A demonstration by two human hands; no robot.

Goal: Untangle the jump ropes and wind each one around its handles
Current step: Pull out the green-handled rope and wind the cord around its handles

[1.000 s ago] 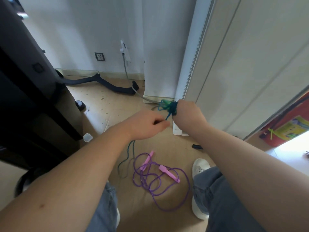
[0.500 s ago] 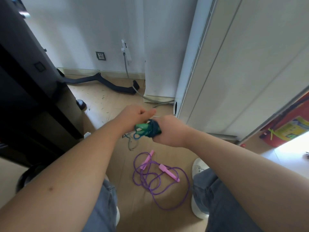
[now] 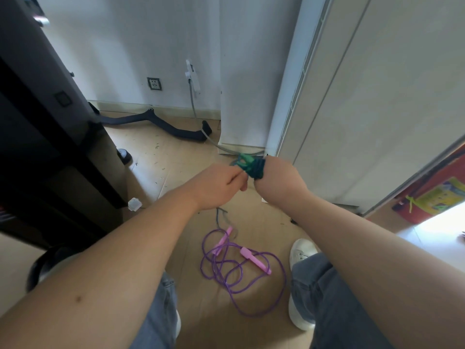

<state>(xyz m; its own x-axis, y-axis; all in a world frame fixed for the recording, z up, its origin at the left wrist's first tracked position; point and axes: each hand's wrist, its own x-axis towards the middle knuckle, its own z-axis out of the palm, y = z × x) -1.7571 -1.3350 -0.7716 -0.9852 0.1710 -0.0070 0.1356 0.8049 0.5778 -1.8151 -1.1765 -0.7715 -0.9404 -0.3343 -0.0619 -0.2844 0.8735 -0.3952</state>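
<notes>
While both forearms reach forward from the bottom of the head view, the two hands meet above the wooden floor (image 3: 176, 170), knuckles up and nearly touching. The right hand (image 3: 279, 181) is closed in a fist round the green handles (image 3: 245, 161), whose ends stick out past the thumb side toward the wall. The teal rope (image 3: 258, 170) is wound in a thick, dark bundle round those handles, just where they leave the fist. The left hand (image 3: 217, 186) sits just beside it with its fingers curled, thumb and forefinger pinching a strand of the same rope close to the bundle. Below the left hand a loose length of rope (image 3: 219, 217) hangs down toward the floor.

The purple jump rope (image 3: 219, 263) lies loose on the floor between the person's legs, coiled in overlapping loops and apart from both hands. Its pink handles (image 3: 255, 260) lie on the coil, one near the middle and the other at the far edge, close to where the hanging teal length comes down. A white sneaker (image 3: 300, 250) and a jeans leg (image 3: 327, 285) are just right of the loops.

A dark cabinet (image 3: 50, 122) fills the left side, with a small clear plastic box (image 3: 134, 204) on the floor by its corner. A wall socket (image 3: 154, 83) and a white plug (image 3: 192, 76) are on the far wall.
</notes>
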